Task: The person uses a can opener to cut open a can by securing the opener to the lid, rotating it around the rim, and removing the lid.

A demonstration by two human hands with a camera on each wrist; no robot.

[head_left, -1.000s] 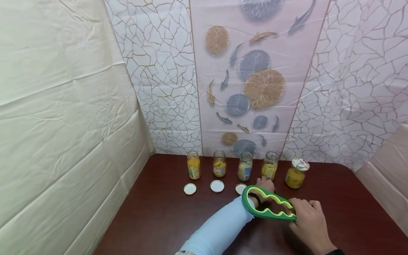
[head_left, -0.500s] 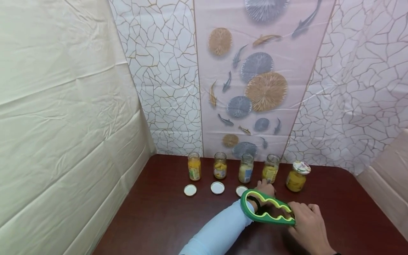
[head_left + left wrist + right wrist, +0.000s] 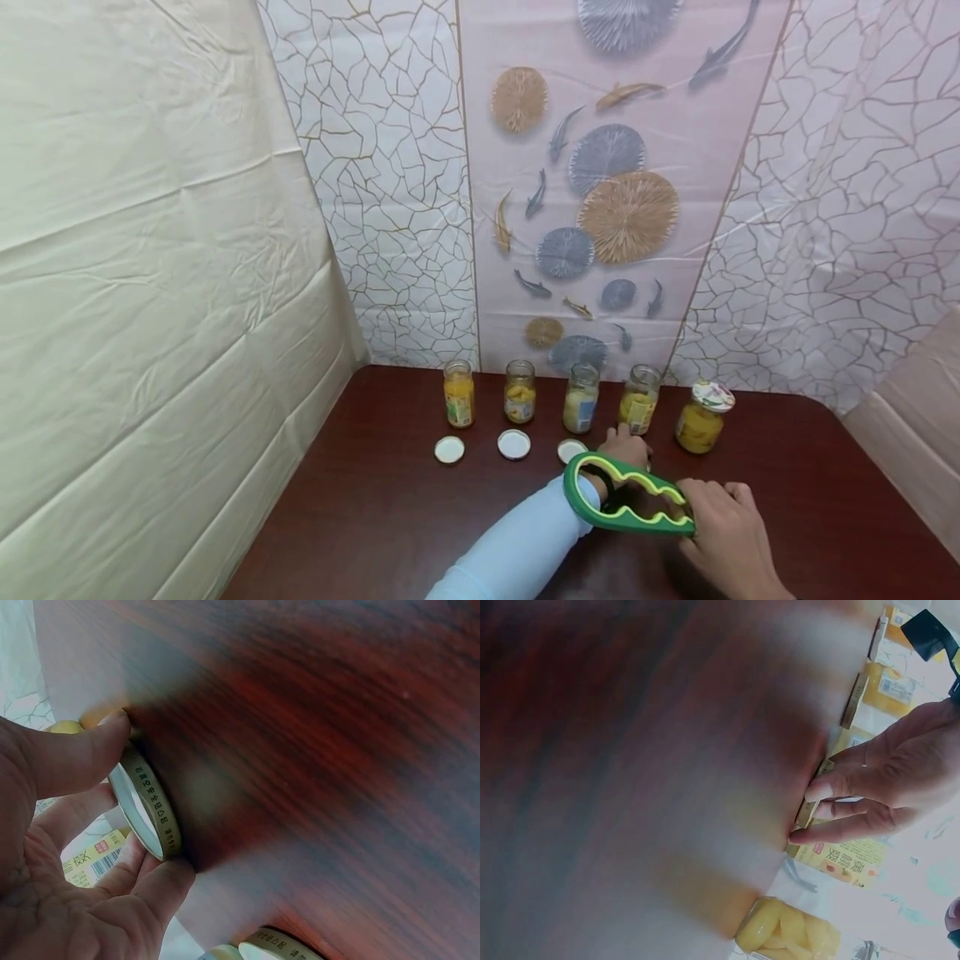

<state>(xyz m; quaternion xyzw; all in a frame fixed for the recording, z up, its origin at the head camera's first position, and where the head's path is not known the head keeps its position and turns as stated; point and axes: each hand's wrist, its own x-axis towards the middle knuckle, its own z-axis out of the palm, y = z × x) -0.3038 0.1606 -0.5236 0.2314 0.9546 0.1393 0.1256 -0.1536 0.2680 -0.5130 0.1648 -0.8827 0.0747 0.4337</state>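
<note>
My left hand (image 3: 626,450) reaches to the table just in front of a jar of yellow fruit (image 3: 637,408), which stands without a lid. Thumb and fingers pinch the rim of a gold-edged jar lid (image 3: 159,810), its white inside facing up, low at the table surface. That lid is mostly hidden by the hand in the head view. My right hand (image 3: 726,529) grips the end of a green jar opener (image 3: 633,522) with a wavy yellow-green inner edge. The opener is held above the left wrist. At the right stands a jar with a patterned lid on (image 3: 699,427).
To the left in the row are three more open jars: an orange one (image 3: 459,400), a yellow one (image 3: 520,402) and a pale one (image 3: 581,408). A lid lies in front of each: left (image 3: 449,450), middle (image 3: 513,444), right (image 3: 572,451). A patterned curtain (image 3: 405,250) hangs behind.
The head view has shifted slightly, so the jars appear a little lower. My left hand stays at the lid before the fourth jar; the right hand keeps the jar opener nearly still.
</note>
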